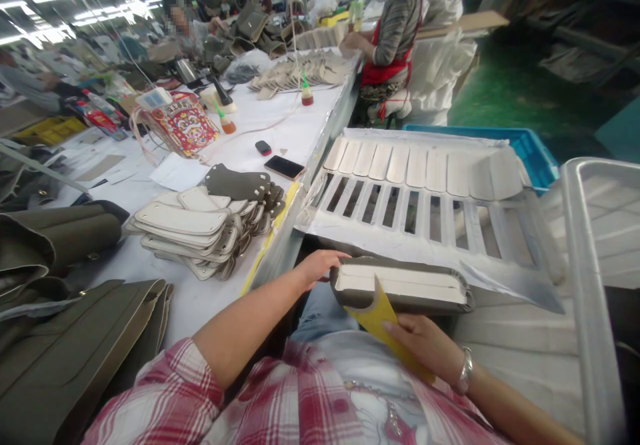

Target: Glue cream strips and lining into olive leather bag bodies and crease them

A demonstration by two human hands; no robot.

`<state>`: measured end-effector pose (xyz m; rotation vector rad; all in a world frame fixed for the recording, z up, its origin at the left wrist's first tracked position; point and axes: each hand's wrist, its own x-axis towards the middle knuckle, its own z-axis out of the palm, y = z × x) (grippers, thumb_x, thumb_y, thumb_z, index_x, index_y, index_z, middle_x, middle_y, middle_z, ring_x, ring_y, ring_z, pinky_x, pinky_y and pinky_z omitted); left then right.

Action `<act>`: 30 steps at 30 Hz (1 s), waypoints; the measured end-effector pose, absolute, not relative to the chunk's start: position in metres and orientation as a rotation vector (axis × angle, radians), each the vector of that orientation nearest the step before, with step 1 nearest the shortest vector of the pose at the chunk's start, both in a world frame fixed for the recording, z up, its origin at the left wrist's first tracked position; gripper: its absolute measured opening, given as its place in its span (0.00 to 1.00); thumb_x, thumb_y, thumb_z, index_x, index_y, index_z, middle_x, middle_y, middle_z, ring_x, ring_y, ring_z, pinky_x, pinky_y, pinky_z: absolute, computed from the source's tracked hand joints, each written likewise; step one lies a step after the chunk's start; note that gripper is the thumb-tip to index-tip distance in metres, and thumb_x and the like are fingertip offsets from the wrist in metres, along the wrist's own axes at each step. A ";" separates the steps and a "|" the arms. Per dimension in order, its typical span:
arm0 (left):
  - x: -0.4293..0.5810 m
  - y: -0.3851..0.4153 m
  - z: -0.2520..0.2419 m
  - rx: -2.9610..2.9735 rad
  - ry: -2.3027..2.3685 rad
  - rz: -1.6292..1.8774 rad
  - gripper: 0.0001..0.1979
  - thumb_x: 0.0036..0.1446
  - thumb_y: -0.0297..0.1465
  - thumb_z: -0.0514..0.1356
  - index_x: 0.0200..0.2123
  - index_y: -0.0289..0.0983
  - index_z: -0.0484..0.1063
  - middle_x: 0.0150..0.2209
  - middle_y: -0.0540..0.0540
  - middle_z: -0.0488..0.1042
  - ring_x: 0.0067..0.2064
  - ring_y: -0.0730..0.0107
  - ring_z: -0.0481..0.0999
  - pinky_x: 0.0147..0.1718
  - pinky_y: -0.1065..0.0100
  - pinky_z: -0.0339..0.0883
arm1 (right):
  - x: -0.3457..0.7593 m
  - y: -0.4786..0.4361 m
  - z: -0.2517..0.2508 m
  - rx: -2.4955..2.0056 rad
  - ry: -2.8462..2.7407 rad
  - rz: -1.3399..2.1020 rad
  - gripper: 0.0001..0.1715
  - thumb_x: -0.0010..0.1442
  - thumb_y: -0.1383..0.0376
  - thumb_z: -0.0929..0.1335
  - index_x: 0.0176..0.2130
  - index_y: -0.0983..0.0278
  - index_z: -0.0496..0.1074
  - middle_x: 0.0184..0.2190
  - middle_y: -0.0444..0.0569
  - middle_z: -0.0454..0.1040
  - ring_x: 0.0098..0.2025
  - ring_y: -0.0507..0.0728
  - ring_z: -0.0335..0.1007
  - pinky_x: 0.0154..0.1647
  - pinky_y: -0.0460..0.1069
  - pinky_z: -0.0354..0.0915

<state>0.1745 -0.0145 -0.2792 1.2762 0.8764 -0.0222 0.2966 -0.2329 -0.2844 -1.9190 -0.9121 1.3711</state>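
Note:
My left hand (320,266) grips the left end of a dark olive bag piece (400,304), its fingers partly hidden behind the corner. The piece lies across my lap, with a cream inner strip (425,283) facing up. A thin yellow sheet (383,322) with a curved notch at its upper end is pinched in my right hand (425,342), thumb on top. The sheet's tip overlaps the near side of the cream strip; whether it touches cannot be told. Stacked cream and olive flaps (183,225) with small metal studs lie on the table to the left.
A slatted white rack (380,226) bearing cream panels (400,165) stands ahead, beside a blue crate (535,148). A metal frame (575,252) rises at right. On the white table (250,145) are a phone (284,167), glue bottles (307,92) and olive bags (100,338). A co-worker (395,32) sits ahead.

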 end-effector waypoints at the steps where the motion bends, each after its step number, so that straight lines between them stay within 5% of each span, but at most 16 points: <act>1: 0.173 -0.012 -0.276 1.303 0.888 -0.032 0.20 0.45 0.26 0.55 0.43 0.40 0.74 0.36 0.48 0.73 0.32 0.72 0.67 0.25 0.74 0.59 | 0.297 -0.233 -0.284 -1.988 -1.029 1.306 0.27 0.51 0.45 0.62 0.20 0.65 0.66 0.20 0.46 0.67 0.23 0.52 0.60 0.23 0.47 0.56; 5: 0.156 -0.006 -0.267 1.331 0.890 -0.129 0.19 0.50 0.35 0.60 0.47 0.43 0.71 0.41 0.45 0.73 0.28 0.72 0.70 0.21 0.75 0.56 | 0.296 -0.233 -0.273 -1.982 -1.163 1.265 0.28 0.52 0.44 0.61 0.18 0.64 0.63 0.18 0.45 0.65 0.22 0.51 0.57 0.21 0.46 0.53; 10: 0.147 -0.022 -0.281 0.997 0.592 -0.148 0.32 0.55 0.51 0.51 0.61 0.53 0.48 0.44 0.45 0.71 0.28 0.68 0.75 0.25 0.67 0.68 | 0.280 -0.225 -0.267 -1.805 -0.853 1.460 0.29 0.49 0.40 0.63 0.24 0.64 0.68 0.19 0.44 0.67 0.21 0.51 0.59 0.20 0.46 0.54; 15: 0.151 -0.038 -0.301 0.812 0.491 0.121 0.28 0.57 0.53 0.46 0.57 0.47 0.59 0.46 0.46 0.70 0.36 0.68 0.74 0.30 0.69 0.68 | 0.253 -0.209 -0.273 -1.787 -0.624 1.505 0.28 0.46 0.42 0.66 0.21 0.65 0.68 0.15 0.42 0.65 0.16 0.48 0.54 0.16 0.45 0.51; 22: 0.153 -0.043 -0.311 0.729 0.384 0.284 0.33 0.58 0.54 0.39 0.54 0.39 0.62 0.46 0.43 0.71 0.48 0.60 0.70 0.46 0.64 0.64 | 0.224 -0.194 -0.283 -1.405 -0.212 1.654 0.16 0.54 0.54 0.67 0.26 0.64 0.72 0.26 0.47 0.75 0.25 0.50 0.69 0.19 0.42 0.60; 30: 0.159 -0.058 -0.306 0.841 0.425 0.423 0.30 0.61 0.50 0.35 0.51 0.38 0.64 0.52 0.45 0.68 0.54 0.62 0.65 0.53 0.66 0.58 | 0.218 -0.179 -0.279 -1.239 0.030 1.755 0.13 0.61 0.62 0.63 0.30 0.66 0.71 0.28 0.50 0.77 0.25 0.50 0.72 0.24 0.42 0.67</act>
